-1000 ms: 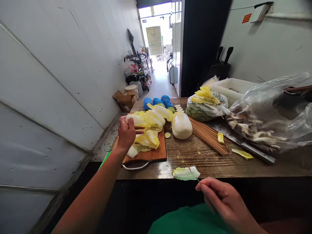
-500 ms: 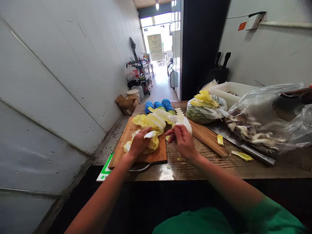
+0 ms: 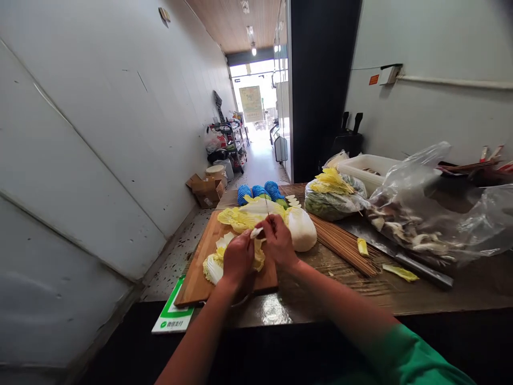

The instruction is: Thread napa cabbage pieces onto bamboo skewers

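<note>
Above the wooden cutting board [image 3: 192, 286], my left hand [image 3: 239, 256] is closed on a small pale piece of Chinese cabbage leaf [image 3: 256, 232]. My right hand [image 3: 279, 241] meets it there, pinching a thin bamboo skewer [image 3: 266, 204] whose end sticks up past the fingers. How far the skewer goes into the leaf is hidden by the fingers. Yellow-white cabbage leaves [image 3: 236, 216] lie on the far part of the board, and more leaves [image 3: 213, 269] lie below my left hand. A Chinese cabbage [image 3: 302, 231] rests right of my right hand.
A bundle of bamboo skewers [image 3: 340, 243] and a knife [image 3: 422, 270] lie to the right. Behind them sit a bag of greens [image 3: 332, 203], a bag of mushrooms [image 3: 412, 235] and a white tub [image 3: 371, 163]. Blue-netted vegetables [image 3: 259, 191] and white slices [image 3: 292, 201] lie at the back.
My two hands have come together over the board. The right hand has moved left from beside the cabbage, and its skewer now shows upright. The view has tilted upward.
</note>
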A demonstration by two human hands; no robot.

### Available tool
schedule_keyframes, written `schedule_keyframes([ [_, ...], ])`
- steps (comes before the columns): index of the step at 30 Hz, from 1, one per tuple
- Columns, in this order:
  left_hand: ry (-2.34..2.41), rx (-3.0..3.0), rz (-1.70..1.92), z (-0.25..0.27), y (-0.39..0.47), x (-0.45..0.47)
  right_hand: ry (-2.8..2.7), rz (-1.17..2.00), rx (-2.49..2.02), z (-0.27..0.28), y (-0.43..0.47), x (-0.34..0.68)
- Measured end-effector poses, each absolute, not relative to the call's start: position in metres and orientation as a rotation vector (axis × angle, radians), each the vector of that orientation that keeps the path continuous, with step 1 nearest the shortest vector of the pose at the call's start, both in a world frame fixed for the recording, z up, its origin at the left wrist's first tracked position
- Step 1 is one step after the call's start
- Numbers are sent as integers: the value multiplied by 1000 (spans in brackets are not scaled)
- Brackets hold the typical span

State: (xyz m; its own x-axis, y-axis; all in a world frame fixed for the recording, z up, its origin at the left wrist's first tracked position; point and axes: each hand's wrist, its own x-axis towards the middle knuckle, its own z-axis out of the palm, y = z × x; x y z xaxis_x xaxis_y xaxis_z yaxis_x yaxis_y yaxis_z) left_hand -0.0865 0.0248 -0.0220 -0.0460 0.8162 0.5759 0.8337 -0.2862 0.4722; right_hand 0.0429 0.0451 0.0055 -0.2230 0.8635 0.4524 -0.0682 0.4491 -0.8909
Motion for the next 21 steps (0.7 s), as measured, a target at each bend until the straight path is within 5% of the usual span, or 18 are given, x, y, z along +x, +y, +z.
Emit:
schedule_keyframes([
  [5, -1850, -1930, -1708, 3, -7, -76, -1438, 1041, -622, 35, 65, 77],
  [12, -2425, -2392, -2693, 21, -53, -43, -1807, 1680, -294, 23, 30, 119],
  [17, -2838, -2233, -2707, 4, -63, -37, -1837, 1569, -482, 9, 30, 130],
  [21, -2621, -2219, -2680, 20, -59, -52, -1938, 1463, -610, 10, 50, 151],
])
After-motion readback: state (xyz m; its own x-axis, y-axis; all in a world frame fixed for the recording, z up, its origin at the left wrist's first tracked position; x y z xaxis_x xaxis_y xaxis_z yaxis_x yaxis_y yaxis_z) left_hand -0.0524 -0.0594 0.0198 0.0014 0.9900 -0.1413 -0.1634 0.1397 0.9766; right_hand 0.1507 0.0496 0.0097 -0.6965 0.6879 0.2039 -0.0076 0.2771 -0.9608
